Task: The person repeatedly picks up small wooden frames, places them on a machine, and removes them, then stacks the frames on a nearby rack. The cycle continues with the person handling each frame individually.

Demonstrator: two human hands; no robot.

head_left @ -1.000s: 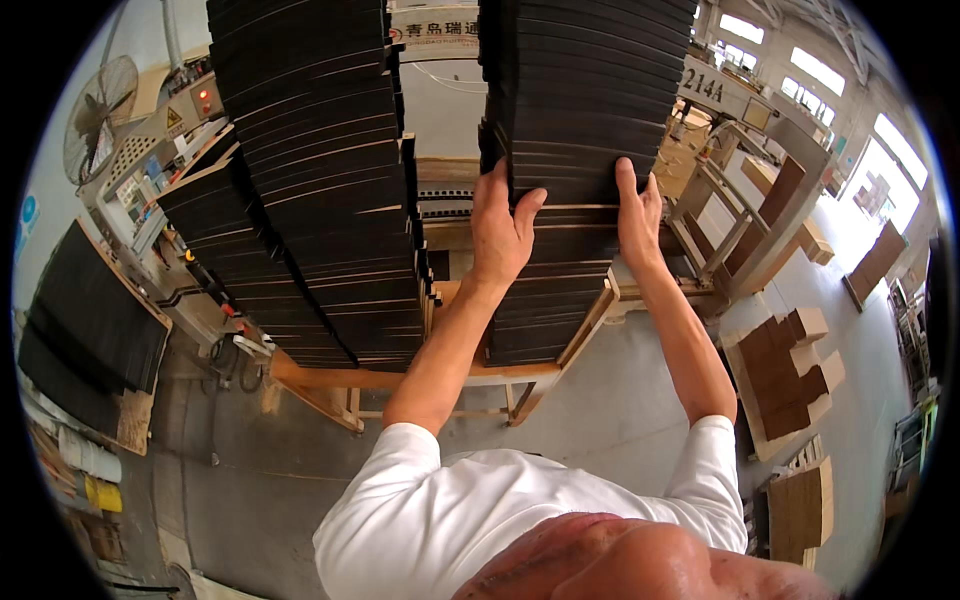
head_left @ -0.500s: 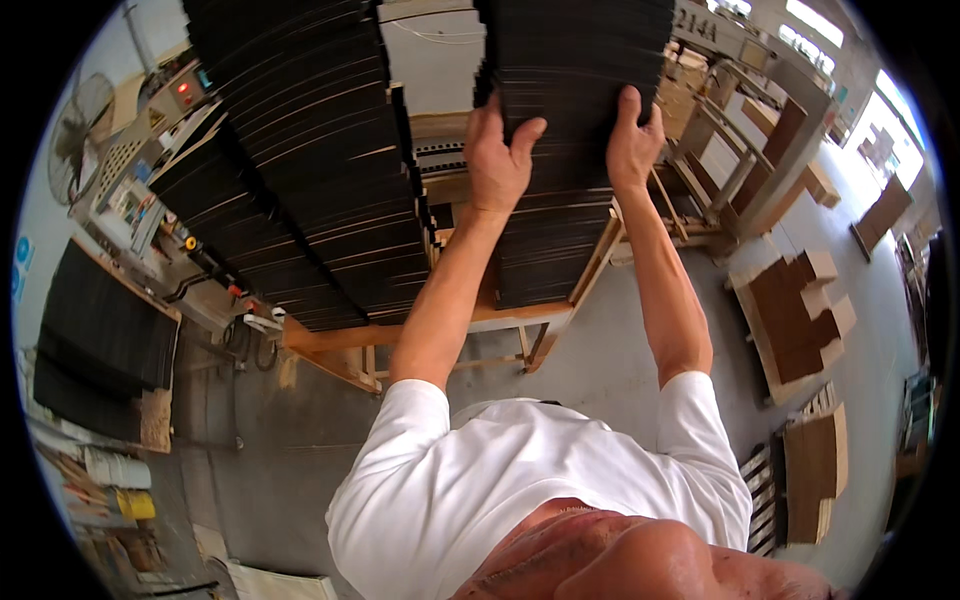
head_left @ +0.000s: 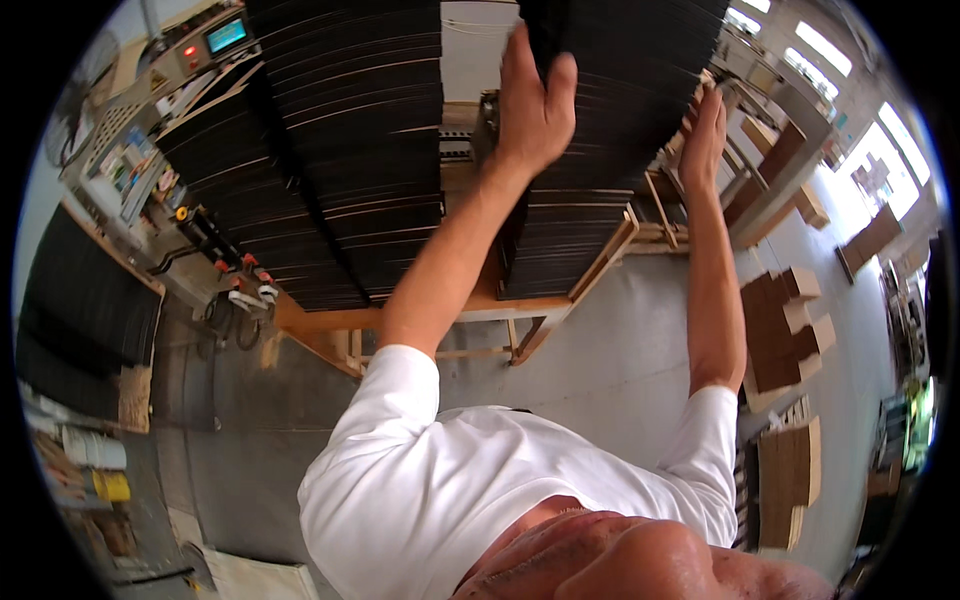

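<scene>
A tall stack of thin black sheets point(head_left: 630, 100) rises in front of me. My left hand point(head_left: 537, 105) is at its left edge, thumb standing apart from the outstretched fingers. At the right edge is my right hand point(head_left: 705, 140), its fingers stretched along that side; contact there is hard to make out. Below them sits a lower part of the pile point(head_left: 570, 245), and the upper part looks slightly turned over it. The pile rests on a wooden frame point(head_left: 470, 308). Another black stack point(head_left: 370, 150) stands to the left on the same frame.
More black sheets point(head_left: 90, 310) lie on a pallet at far left, below a machine with a lit screen point(head_left: 226, 35). Brown cardboard pieces point(head_left: 780, 330) and a brown stack point(head_left: 790, 475) stand at right. A machine frame point(head_left: 770, 170) is behind the right hand.
My view has shifted slightly. Both hands have moved up and right, the right one further out. The upper part of the stack appears more turned than before.
</scene>
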